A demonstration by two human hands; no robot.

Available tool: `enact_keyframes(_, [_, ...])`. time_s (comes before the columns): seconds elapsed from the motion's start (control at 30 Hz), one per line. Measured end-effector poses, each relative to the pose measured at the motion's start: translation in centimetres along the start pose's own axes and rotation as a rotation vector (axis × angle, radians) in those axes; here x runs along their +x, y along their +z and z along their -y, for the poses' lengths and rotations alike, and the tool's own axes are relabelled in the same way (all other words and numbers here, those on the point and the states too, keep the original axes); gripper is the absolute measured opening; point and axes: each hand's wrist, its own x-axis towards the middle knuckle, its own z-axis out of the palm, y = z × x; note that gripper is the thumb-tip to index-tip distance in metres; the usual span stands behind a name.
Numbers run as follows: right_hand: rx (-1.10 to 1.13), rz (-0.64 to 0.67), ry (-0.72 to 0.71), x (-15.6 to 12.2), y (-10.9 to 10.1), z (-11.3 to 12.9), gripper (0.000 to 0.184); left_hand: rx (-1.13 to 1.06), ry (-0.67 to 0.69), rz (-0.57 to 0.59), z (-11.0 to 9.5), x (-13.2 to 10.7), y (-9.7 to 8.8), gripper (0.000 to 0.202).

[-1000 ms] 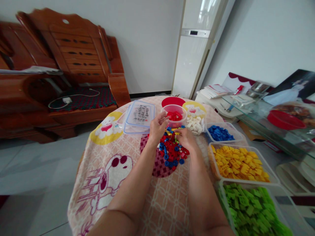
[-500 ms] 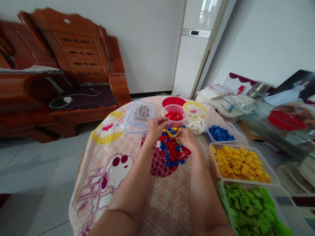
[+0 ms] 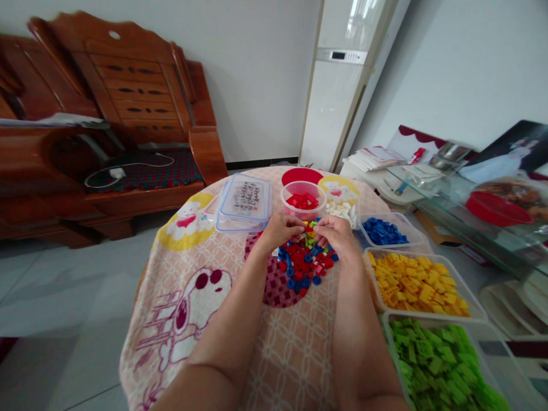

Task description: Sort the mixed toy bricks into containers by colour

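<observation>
Over a mixed pile of small plastic building bricks (image 3: 302, 260), my two hands are close together with their fingertips almost meeting. My left hand (image 3: 282, 229) is closed in a pinch, and a small red brick (image 3: 309, 229) shows at its fingertips. My right hand (image 3: 336, 234) is also closed, thumb against fingers; whatever it pinches is too small to make out. The pile is mostly red and blue, with some yellow, green and white pieces. Just behind the hands stands a round clear tub (image 3: 303, 184) with red bricks inside.
White bricks (image 3: 341, 214) lie beside the tub. Along the right stand clear boxes of blue bricks (image 3: 384, 232), yellow bricks (image 3: 417, 282) and green bricks (image 3: 440, 362). Clear lids (image 3: 246, 197) lie at the back left, a red round lid (image 3: 302, 176) behind the tub. A patterned cloth (image 3: 295, 348) covers the table.
My left hand has come down and right from the tub's rim to the pile. My right hand has shifted slightly up and right, and the fingertips now nearly meet.
</observation>
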Motion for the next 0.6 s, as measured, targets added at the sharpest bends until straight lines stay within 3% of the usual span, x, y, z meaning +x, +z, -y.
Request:
enact_keyframes(0.1, [0.022,-0.017,-0.01,0.0,0.0,0.0,0.021,-0.035,-0.015,-0.036,0.1,0.1,0.2,0.009])
enact_keyframes(0.23, [0.001,-0.054,-0.015,0.1,-0.3,0.1,0.029,-0.174,0.062,-0.256,0.0,0.4,0.4,0.014])
enact_keyframes(0.4, [-0.308,0.04,0.037,0.0,0.1,0.2,0.015,-0.409,0.095,-0.486,0.3,0.9,0.6,0.021])
enact_keyframes(0.6, [-0.861,0.203,-0.071,-0.4,2.3,0.9,0.011,-0.519,0.161,-0.413,0.4,1.0,1.0,0.037])
